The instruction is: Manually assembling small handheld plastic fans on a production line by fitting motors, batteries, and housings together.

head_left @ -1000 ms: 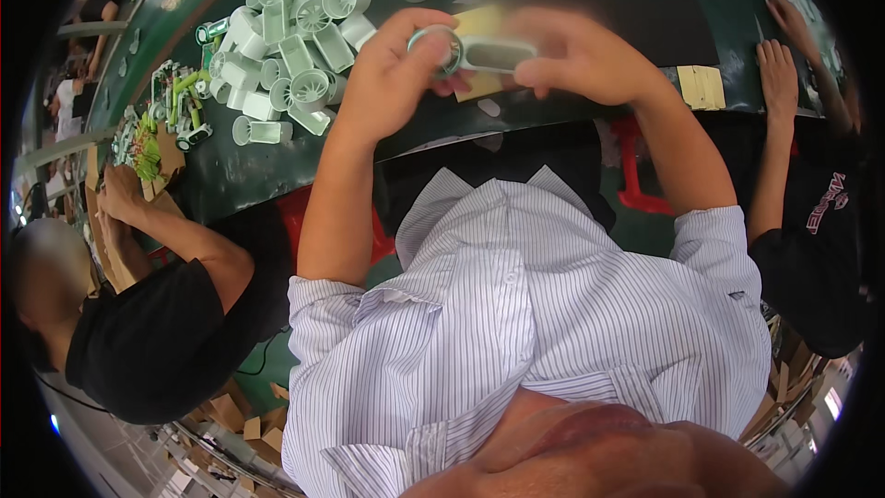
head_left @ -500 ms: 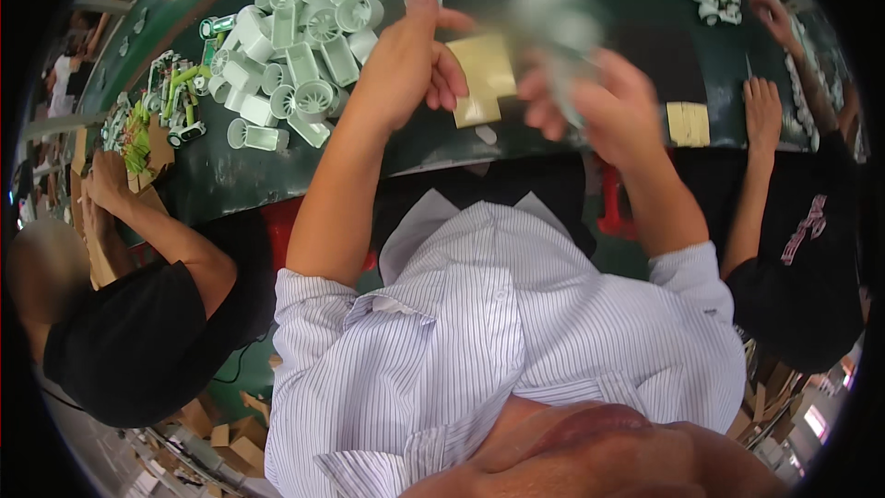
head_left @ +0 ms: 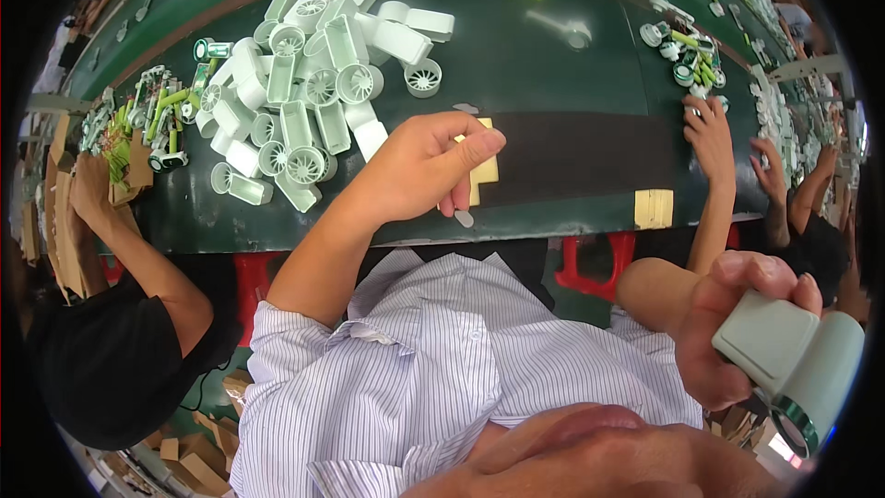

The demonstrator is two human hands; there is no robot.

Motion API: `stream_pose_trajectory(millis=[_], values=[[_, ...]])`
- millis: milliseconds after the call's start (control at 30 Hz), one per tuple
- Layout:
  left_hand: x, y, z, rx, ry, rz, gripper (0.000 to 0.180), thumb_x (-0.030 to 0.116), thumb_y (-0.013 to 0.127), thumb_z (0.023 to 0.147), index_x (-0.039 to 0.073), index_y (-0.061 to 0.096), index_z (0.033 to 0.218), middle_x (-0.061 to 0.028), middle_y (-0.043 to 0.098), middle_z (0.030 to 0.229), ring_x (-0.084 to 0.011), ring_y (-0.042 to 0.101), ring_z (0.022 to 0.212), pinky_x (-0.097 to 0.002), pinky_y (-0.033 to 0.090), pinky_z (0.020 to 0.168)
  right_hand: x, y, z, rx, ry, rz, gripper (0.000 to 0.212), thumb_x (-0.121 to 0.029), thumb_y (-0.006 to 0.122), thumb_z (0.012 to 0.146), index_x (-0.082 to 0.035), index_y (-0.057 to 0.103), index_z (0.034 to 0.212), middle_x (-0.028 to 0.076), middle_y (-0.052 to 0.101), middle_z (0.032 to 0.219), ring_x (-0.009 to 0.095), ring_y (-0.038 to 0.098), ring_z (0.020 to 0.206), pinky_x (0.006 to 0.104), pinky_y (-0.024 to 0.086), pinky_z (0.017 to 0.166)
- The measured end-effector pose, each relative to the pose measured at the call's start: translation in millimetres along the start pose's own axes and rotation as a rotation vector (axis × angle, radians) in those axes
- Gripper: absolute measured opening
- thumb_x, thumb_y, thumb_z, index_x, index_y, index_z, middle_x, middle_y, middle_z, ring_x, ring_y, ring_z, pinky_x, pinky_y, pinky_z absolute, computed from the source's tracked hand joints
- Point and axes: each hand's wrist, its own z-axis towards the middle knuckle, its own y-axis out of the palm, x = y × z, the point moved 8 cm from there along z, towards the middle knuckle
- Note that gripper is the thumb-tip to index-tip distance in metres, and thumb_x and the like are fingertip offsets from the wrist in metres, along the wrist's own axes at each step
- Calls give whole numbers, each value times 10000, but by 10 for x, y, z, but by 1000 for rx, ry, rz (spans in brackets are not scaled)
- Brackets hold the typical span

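My right hand (head_left: 728, 332) is raised at the lower right, close to the camera. Its fingers wrap round a pale green plastic device (head_left: 784, 341) with a boxy part, a round barrel and a shiny dark green ring at one end. Over the near middle of the table, my left hand (head_left: 433, 166) is curled, thumb against forefinger. What lies between them, if anything, is hidden. Just beneath that hand is a yellow block (head_left: 484, 180), partly covered by it. A small grey flat piece (head_left: 464, 219) lies by the table's near edge.
Pale green housings with round grilles (head_left: 313, 83) are heaped at left. A black mat (head_left: 581, 157) and a second yellow block (head_left: 654, 208) lie to the right. Assembled parts with green cells (head_left: 687, 51) sit far right. Co-workers' arms (head_left: 714, 157) reach in on both sides.
My right hand has swung from over the mat to the lower right, bringing the pale green device close to the camera. My left hand's fingers have closed; the view has shifted too.
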Motion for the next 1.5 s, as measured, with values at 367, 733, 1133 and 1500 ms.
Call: stream_pose_trajectory(millis=[367, 733, 1133, 1500], values=[[-86, -64, -7, -165, -89, -136, 173, 161, 598, 941, 5, 622, 1011, -48, 632, 685, -85, 609, 543, -208, 477, 476, 1292, 147, 566, 93, 453, -141, 445, -240, 572, 913, 94, 479, 1192, 262, 597, 1116, 299, 615, 935, 371, 499, 820], [-77, -48, 101, -194, 99, 26, 188, 155, 654, 903, 17, 601, 1019, -52, 638, 595, -104, 630, 531, -233, 460, 492, 6080, -1233, 189, -403, 1004, -1358, 483, -429, 559, 886, 5, 652, 1077, 216, 678, 1006, 342, 654, 934, 386, 505, 847], [42, -86, -21, -26, 28, -34, 211, 75, 661, 881, -13, 600, 1063, -74, 659, 766, -94, 621, 652, -221, 494, 589, 4088, 529, -35, -1031, 900, -1010, 553, -541, 580, 858, -5, 656, 974, 198, 679, 862, 343, 653, 786, 452, 513, 742], [907, -1074, 1378, 171, -228, 1642, 358, 298, 728, 752, 25, 686, 980, -125, 691, 930, -307, 658, 856, -425, 518, 715, 3929, 230, -121, -450, 874, -550, 254, -226, 564, 913, -16, 657, 1023, 111, 665, 830, 212, 662, 814, 330, 515, 716]])
